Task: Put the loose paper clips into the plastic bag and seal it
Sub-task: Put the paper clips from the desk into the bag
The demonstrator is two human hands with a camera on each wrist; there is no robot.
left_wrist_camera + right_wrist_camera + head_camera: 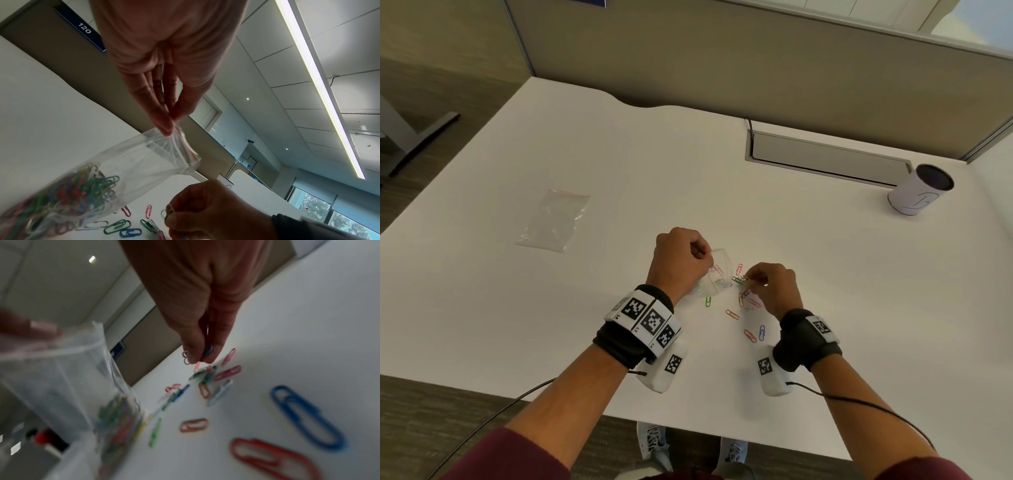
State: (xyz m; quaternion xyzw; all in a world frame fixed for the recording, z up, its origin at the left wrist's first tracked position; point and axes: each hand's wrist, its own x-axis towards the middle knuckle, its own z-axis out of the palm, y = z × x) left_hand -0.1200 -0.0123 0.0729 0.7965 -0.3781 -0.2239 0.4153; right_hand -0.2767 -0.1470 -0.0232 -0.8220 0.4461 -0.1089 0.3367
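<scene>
My left hand (683, 258) pinches the red-striped rim of a clear plastic bag (133, 164) and holds its mouth open above the white table (619, 171). Many coloured paper clips (68, 194) lie heaped in the bag's bottom. Just right of the bag's mouth, my right hand (770, 284) pinches a small bunch of paper clips (205, 352) between thumb and fingers. Under and around that hand several loose paper clips (748, 322) lie scattered on the table, among them a blue one (308, 418) and a red one (273, 457).
A second, empty clear bag (554, 221) lies flat at the left of the table. A white cylindrical cup (919, 190) stands at the right, beside a grey cable hatch (825, 157). A partition wall (722, 61) runs behind the table.
</scene>
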